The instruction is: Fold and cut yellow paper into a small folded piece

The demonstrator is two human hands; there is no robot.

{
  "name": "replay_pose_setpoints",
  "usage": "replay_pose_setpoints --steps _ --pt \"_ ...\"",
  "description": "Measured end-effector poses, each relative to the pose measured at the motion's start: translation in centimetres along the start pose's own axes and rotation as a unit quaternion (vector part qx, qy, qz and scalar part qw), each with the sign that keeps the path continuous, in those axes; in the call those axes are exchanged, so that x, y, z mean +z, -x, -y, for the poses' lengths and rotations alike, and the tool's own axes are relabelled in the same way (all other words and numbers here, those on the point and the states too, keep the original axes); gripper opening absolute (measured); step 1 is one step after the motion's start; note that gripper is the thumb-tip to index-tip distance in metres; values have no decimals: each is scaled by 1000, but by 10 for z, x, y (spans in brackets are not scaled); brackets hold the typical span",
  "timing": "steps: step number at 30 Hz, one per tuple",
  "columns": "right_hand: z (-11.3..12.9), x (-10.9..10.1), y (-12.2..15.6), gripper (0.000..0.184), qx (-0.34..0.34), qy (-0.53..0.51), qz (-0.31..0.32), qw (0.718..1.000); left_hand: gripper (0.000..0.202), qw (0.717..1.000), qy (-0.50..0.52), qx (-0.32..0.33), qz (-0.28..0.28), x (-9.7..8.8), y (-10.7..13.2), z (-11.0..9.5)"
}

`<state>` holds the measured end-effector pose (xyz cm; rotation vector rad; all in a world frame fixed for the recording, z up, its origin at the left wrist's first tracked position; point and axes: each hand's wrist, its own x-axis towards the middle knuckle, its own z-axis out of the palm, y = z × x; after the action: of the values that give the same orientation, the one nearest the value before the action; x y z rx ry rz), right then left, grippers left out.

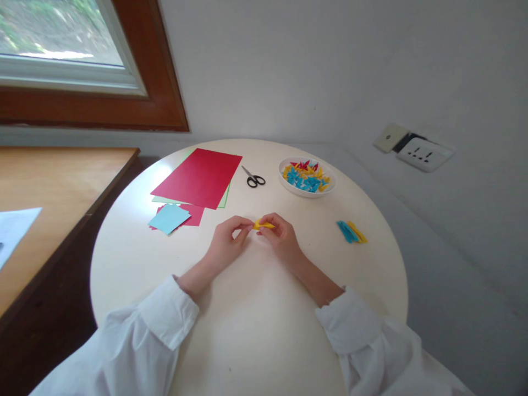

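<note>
A small folded piece of yellow paper (pixel 264 225) is held between my two hands over the middle of the round white table (pixel 247 330). My left hand (pixel 230 237) pinches its left end with thumb and fingertips. From the other side, my right hand (pixel 282 237) grips it between thumb and fingers. Parts of the paper are covered by the fingertips, so its full folded shape cannot be made out. Beyond the hands lie scissors (pixel 254 180) with black handles.
Red sheets (pixel 198 176) over green ones lie back left, with small light-blue squares (pixel 169 218) in front. A white dish (pixel 307 192) of folded blue, yellow and red paper pieces stands back right. Folded blue and yellow strips (pixel 350 231) lie right. A wooden desk (pixel 61 170) adjoins left.
</note>
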<state>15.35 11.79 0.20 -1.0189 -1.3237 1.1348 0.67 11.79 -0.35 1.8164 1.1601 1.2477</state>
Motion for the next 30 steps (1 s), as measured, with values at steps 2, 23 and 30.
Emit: replay_pose_setpoints --steps 2,23,30 --pt "1 0 1 6 2 1 2 1000 13 1000 -21 21 2 -1 1 0" --pt "4 0 3 12 -48 46 -14 998 16 983 148 -105 -3 -1 -3 -10" --pt "3 -1 3 10 -59 36 -9 998 11 989 107 -98 -12 -1 -3 -8"
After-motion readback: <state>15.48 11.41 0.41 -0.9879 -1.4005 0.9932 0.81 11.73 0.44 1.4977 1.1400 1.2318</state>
